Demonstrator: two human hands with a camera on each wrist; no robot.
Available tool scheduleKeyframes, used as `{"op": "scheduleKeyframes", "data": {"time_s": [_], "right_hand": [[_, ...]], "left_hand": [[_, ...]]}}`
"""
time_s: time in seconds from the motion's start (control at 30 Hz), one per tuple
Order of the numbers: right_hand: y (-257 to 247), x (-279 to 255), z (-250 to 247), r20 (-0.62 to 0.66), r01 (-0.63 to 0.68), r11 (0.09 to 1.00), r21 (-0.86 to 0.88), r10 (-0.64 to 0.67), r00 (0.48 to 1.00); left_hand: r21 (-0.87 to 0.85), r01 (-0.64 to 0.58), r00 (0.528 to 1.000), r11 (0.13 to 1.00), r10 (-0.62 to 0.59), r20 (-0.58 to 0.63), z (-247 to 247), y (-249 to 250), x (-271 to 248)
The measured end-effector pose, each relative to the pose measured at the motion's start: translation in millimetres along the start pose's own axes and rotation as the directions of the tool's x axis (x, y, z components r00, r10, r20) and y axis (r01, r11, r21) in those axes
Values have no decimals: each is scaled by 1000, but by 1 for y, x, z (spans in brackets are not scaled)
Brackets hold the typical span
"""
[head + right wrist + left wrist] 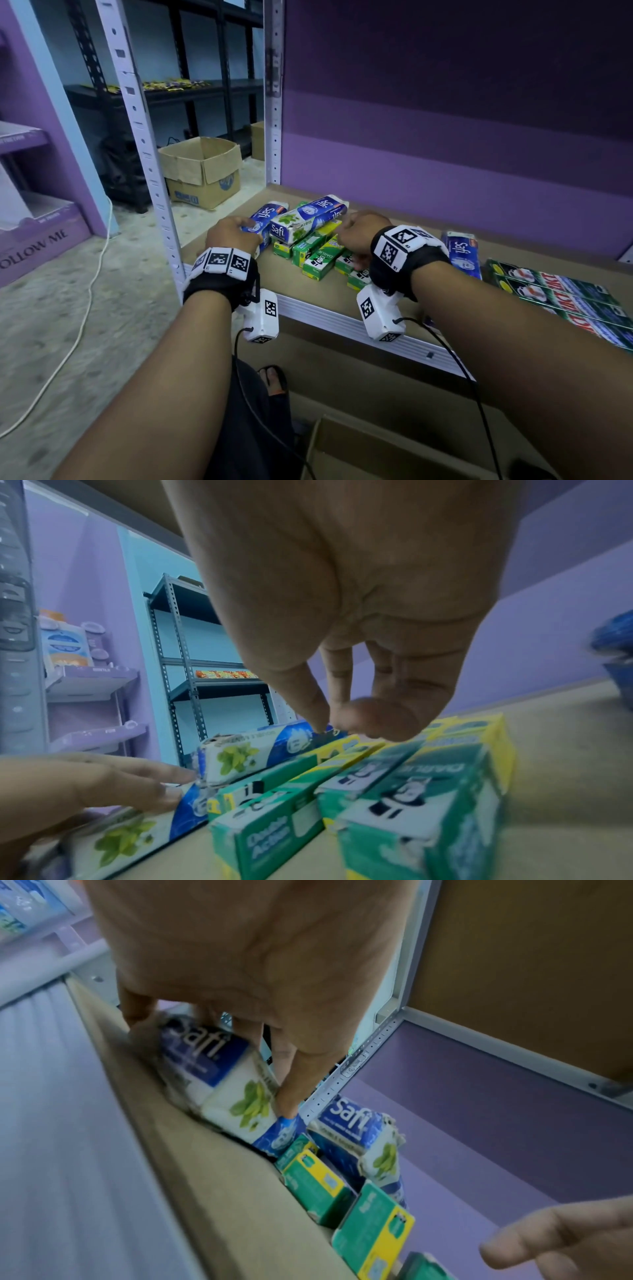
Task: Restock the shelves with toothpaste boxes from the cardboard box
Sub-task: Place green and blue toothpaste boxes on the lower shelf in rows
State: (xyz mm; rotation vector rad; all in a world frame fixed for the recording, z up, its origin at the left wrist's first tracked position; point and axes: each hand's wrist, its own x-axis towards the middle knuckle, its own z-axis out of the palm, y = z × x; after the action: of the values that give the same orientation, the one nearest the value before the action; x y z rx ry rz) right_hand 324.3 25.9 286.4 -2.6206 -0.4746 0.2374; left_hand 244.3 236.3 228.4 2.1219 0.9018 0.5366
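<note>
Purple-backed shelf (394, 236), mid-restock: left hand (233, 233) gripping a Safi box (263, 219), right hand (356, 233) pinching another Safi box (308, 216); straightening the pile next.

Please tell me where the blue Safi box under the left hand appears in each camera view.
Head: Safi box, left of centre, under the left hand.
Left wrist: centre, fingertips on it.
Right wrist: bottom left, partly blurred.
Shared landmark: green Darlie boxes beside it.

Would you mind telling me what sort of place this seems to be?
Probably a small shop or its stockroom: metal racking, a shelf with toothpaste boxes being arranged, and an open carton on the floor.
</note>
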Motion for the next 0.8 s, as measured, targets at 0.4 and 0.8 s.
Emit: {"op": "scheduleKeyframes", "data": {"time_s": [0.4, 0.8], "right_hand": [[40, -8, -6, 59, -44, 907, -419, 75, 995], [42, -9, 3, 123, -232, 966, 117, 217, 968]], "left_hand": [[-50, -175, 982, 983, 171, -77, -10, 34, -23], [-18, -373, 920, 927, 373, 123, 8, 64, -45]]}}
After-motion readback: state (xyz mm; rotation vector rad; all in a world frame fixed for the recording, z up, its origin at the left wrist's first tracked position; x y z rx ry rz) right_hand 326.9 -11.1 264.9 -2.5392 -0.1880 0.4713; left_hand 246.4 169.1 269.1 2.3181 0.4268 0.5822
